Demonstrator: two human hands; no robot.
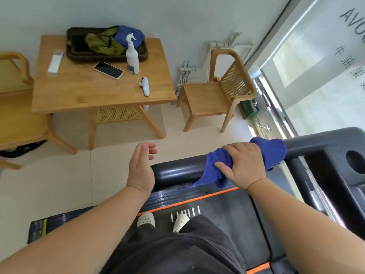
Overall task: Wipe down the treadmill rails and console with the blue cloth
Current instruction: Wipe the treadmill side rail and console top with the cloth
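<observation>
A dark grey treadmill rail (177, 172) runs across the lower middle toward the console (339, 161) at the right. My right hand (242, 166) presses a bunched blue cloth (273, 150) onto the rail, fingers curled over it. The cloth wraps the rail and one corner hangs down toward the deck. My left hand (141, 168) hovers just left of the rail's end, fingers apart, holding nothing. I stand on the black belt (227, 206) in white clogs.
A wooden table (94, 89) to the left holds a white spray bottle (132, 56), a phone (108, 69), a remote, a white controller and a dark tray with cloths. Wooden chairs (219, 93) stand on both sides. A glass wall is at the right.
</observation>
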